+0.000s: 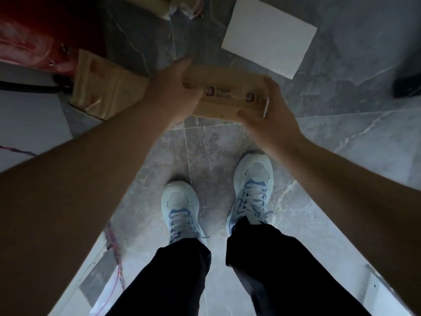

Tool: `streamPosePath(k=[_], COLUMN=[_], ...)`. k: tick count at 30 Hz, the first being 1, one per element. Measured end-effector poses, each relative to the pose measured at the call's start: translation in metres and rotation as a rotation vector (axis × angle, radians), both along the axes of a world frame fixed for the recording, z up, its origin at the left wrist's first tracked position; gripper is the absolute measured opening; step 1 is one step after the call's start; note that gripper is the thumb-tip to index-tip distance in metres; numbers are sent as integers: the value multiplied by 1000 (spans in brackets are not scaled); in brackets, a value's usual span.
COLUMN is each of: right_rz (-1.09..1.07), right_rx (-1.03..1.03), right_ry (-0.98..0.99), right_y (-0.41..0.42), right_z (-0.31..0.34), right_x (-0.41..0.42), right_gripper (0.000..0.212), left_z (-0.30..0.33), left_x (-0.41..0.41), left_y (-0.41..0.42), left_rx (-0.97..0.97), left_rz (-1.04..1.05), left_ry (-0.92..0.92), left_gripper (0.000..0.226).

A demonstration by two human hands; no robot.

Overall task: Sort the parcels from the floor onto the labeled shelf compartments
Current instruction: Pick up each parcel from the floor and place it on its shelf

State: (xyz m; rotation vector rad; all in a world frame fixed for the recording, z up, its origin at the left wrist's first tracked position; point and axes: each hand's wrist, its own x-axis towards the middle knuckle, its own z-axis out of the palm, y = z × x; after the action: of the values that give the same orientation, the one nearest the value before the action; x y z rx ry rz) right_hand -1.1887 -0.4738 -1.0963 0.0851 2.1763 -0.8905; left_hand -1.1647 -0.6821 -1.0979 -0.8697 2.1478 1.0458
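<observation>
floor (341, 133): grey marbled tile w/ pale veins; widest bare stretch is to the right of the hands and between the shoes and the box.
left edge: white panel (27, 115) along the left side, black cable across it; another white edge runs diagonally at lower left w/ red-purple cord (116, 252) lying on it.
right edge: dark object (407, 83) at far right, cut by frame; pale strip at lower right corner.
top edge: red plastic bag (34, 35) top left; contents can't tell. Blurred parcels at top centre.
held box (227, 92): flat brown cardboard parcel, off the floor, held in front of the person above the tiles, just ahead of the shoes. Tape strip across w/ repeating dark-and-white printed marks; text too blurred to read. White slip sticks out at its right end.
left hand (175, 94): grasps the box's left end, fingers over the far edge.
right hand (271, 112): grasps the right end, thumb on the near edge, fingers curled over top.
brown parcel (107, 87): taped cardboard, on floor just left of left hand, beside the red bag.
white parcel (268, 39): flat, plain, on floor beyond the held box, apart from it.
shoes (250, 190): pale blue trainers, dark trousers, on tile below box.
</observation>
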Motion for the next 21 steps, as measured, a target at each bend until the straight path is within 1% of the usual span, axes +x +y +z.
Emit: streamPosePath(k=[2,5,6,7,8,9,10,11,13,14,16,18,20,21], right_rz=[-121,-358,-386,-384,-377,-384,-399,-417,-469,-494,-533,-580,-628,-660], right_rx=[-58,-82,-69,-50,-41,-43,-56,-67,-85,-85,-76,-75,-97,-120], right_ry=[-69,-117,-127,-124,-106,-95,-88,-87,-96,-94,-82,-62,-49,-39], right_y=[-1,1,3,4,7,9,10,11,13,14,15,14,14,14], right_z=[-11,-14,-8,0,10,20,31,42,63,72,90,107,123,130], right_x=[1,1,1,2,3,5,7,10,15,17,22,28,33,35], right_gripper=[78,97,97,90,78,60,45,37,33,31,31,34,38,36], left_z=[-7,-5,-1,4,13,23,34,43,57,65,92,118,138,148], left_x=[-1,2,3,6,8,11,14,17,24,26,24,21,19,19], left_y=[-2,-7,-8,-9,-8,-7,-5,-4,-3,-2,4,10,14,15], left_rx=[16,10,14,14,13,14,19,23,7,10,15,10,14,23], left_rz=[40,68,80,95,114,139,166,183,173,166,157,161,200,222], left_ry=[-27,-10,3,12,3,-20,-43,-58,-67,-67,-69,-38,5,23], left_gripper=[69,67,66,65,62,58,59,64,72,71,60,42,28,25])
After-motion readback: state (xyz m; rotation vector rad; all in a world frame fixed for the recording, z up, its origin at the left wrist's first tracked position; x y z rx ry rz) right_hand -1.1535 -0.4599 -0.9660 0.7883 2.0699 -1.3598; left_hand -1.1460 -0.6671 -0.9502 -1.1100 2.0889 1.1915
